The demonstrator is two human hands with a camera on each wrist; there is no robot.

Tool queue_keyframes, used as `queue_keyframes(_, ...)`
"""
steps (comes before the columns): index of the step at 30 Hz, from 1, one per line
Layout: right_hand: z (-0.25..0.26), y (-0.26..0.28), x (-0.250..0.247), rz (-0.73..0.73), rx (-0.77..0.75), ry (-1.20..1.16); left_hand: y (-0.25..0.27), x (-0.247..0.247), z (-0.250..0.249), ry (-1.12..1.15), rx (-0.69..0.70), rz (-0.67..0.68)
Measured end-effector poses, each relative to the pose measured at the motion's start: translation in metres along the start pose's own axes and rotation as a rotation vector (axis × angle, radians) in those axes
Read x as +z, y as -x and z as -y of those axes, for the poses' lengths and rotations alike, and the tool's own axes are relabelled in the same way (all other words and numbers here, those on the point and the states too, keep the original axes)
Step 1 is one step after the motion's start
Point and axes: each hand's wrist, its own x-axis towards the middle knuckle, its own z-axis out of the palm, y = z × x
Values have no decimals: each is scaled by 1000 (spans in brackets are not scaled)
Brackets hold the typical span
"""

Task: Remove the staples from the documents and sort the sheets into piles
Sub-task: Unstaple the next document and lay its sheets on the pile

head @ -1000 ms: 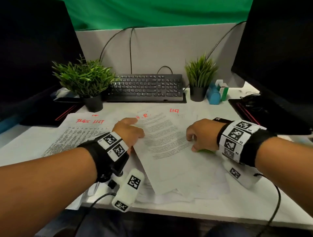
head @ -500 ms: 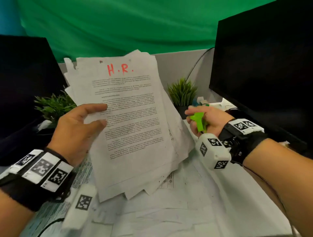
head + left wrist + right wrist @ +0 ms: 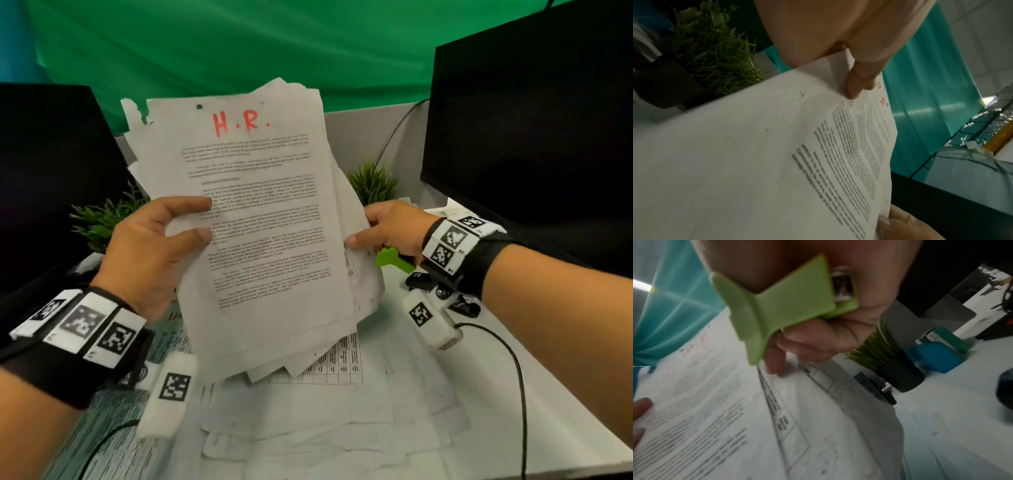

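— What do you have, seen from your head?

— My left hand (image 3: 150,253) grips the left edge of a loose stack of white printed sheets headed "H.R." in red (image 3: 263,219), thumb on the front, holding it upright above the white desk (image 3: 513,394). My right hand (image 3: 394,229) pinches the stack's right edge while its lower fingers stay curled round a lime-green plastic staple remover (image 3: 390,258). More sheets (image 3: 308,428) lie spread over the desk's near edge.

— And from your left wrist?

— My fingertips (image 3: 856,84) press the front page just beside the red heading; my other hand's thumb shows at the sheet's far edge.

— The right wrist?

— The green remover (image 3: 781,305) sits clenched against my palm, metal end tucked in, one finger (image 3: 774,360) reaching to the paper.

— So which step is this?

— Inspecting the bundle, I judge; no staple is out yet. A dark spot shows near the top-left corner, but I cannot tell if it is a staple. Next I must free the remover into a working grip and bring its metal end to that corner.
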Motion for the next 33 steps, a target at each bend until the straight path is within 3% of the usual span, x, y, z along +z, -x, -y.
queue_keyframes(6, 26, 4, -3, -23, -18, 6, -4, -8, 10, 79, -61, -97)
queue_keyframes(12, 40, 10, -10, -27, -15, 101, -5, -13, 14, 10, -128, -141)
queue_keyframes(15, 45, 11, -11, -201, -68, 150, -5, -14, 14, -7, -143, -204)
queue_keyframes(17, 43, 13, -19, -390, -82, 325, -6, -19, 12, -50, -118, -285)
queue_keyframes(18, 40, 17, -23, -401, -47, 418, -7, -22, 10, -58, -106, -330)
queue_keyframes(20, 30, 25, -29, -196, 134, 477, -8, -25, 0, -25, -91, -404)
queue_keyframes(22, 20, 39, -24, 141, 290, 331, -11, -23, -7, 47, -92, -436)
queue_keyframes(23, 15, 45, -16, 261, 304, 151, -12, -20, -9, 87, -106, -432)
queue_keyframes(25, 12, 51, 7, 328, 231, -320, -12, -12, -11, 124, -122, -427)
queue_keyframes(28, 20, 36, 34, 165, 182, -823, -9, -1, -9, 187, -141, -419)
queue_keyframes(31, 33, 18, 37, -73, 80, -845, -3, -4, -5, 240, -202, -382)
queue_keyframes(33, 42, 17, 21, -178, -65, -656, 4, -12, -1, 121, -170, -377)
